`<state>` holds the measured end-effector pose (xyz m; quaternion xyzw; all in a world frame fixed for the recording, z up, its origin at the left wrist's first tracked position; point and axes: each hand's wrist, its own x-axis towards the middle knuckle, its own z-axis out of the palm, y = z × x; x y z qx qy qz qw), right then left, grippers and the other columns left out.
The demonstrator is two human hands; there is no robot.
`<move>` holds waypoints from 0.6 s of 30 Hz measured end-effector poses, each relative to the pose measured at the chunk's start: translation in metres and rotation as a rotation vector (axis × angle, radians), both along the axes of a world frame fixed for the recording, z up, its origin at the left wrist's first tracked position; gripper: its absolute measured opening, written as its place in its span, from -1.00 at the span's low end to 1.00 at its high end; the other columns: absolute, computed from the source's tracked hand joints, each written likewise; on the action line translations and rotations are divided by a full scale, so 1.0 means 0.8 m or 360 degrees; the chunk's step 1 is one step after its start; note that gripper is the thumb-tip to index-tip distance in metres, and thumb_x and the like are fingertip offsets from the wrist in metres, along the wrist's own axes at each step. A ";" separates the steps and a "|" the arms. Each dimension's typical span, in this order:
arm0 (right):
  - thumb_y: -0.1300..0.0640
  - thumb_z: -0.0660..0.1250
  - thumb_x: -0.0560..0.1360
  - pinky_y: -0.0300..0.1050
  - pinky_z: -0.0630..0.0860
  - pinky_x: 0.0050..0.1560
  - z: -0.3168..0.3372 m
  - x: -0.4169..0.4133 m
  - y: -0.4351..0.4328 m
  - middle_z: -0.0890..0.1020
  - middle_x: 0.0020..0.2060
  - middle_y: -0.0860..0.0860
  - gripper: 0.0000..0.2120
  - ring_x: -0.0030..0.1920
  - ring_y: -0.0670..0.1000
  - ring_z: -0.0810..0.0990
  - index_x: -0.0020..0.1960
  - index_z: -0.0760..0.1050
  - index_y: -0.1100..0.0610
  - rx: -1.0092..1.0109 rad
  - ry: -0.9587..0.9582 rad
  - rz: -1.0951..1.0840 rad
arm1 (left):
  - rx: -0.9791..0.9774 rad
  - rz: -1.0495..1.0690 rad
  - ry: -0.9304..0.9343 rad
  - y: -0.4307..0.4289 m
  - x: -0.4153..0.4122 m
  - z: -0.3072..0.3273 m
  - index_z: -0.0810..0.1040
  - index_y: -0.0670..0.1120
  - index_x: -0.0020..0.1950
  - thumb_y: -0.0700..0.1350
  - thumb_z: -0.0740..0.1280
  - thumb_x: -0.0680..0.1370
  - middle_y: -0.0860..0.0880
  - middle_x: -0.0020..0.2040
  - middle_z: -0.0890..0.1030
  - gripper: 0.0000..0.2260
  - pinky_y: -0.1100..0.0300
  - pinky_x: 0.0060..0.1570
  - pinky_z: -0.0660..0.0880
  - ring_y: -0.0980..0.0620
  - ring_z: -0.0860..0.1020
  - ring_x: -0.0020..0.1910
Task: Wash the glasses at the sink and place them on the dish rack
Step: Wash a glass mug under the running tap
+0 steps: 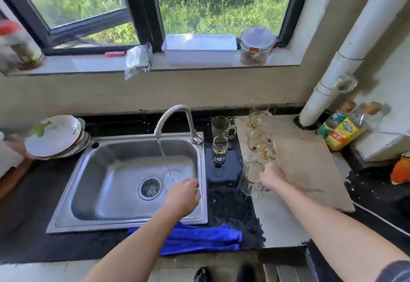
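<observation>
One clear glass (pixel 172 178) lies tilted in the sink (pixel 124 222), its mouth turned to the far left so the thin stream from the tap (pixel 173 113) runs down to it. The left hand (pixel 184 197) reaches in over the near right rim, wrist low. Its grip looks curled round the glass's base, though the clear wall makes the contact hard to read.

On the desk (pixel 224 193) just right of the sink stands a mug (pixel 249 177), the nearest of a row of stained glasses (pixel 257 141) that runs away toward the far wall. It is probably next for the water. The right hand (pixel 271 177) comes at it from the right with the forearm stretched out. The grip is wrapped round the mug's right side, thumb near and fingers far.

A wine glass (pixel 219 145) and another mug stand between that row and the tap. A blue cloth (pixel 199 239) lies by the sink's near edge, handy for drips. No dish rack is in view.
</observation>
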<state>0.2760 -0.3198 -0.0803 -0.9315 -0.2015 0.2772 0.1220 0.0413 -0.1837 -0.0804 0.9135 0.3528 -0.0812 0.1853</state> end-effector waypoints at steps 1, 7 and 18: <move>0.25 0.16 0.58 0.02 0.64 -0.11 0.005 0.001 0.004 0.64 -0.05 0.17 -0.77 -0.19 0.11 0.68 0.16 0.51 0.27 -0.0037 -0.0025 0.0068 | -0.0007 0.0018 0.0008 0.007 0.002 -0.002 0.50 -0.11 0.19 -0.06 0.15 0.59 -0.10 0.15 0.54 -0.75 0.06 0.03 0.44 -0.15 0.53 0.12; 0.22 0.13 0.58 -0.04 0.62 -0.26 0.043 -0.007 0.058 0.65 -0.25 0.13 -0.78 -0.27 0.08 0.68 -0.18 0.48 0.15 0.0058 -0.0027 0.0543 | -0.0086 0.0294 0.0036 0.048 0.003 -0.010 0.49 -0.07 0.23 -0.04 0.18 0.59 -0.08 0.19 0.57 -0.74 0.11 0.02 0.43 -0.11 0.53 0.14; 0.29 0.03 0.63 -0.19 0.51 -0.50 0.027 -0.110 0.235 0.63 -0.29 0.26 -0.77 -0.33 0.12 0.71 0.08 0.45 0.33 0.0398 0.0824 0.0527 | -0.0595 0.1058 -0.0060 0.112 -0.084 -0.034 0.50 -0.06 -0.12 -0.10 0.25 0.54 -0.06 -0.21 0.57 -0.91 0.13 -0.14 0.44 -0.12 0.53 -0.15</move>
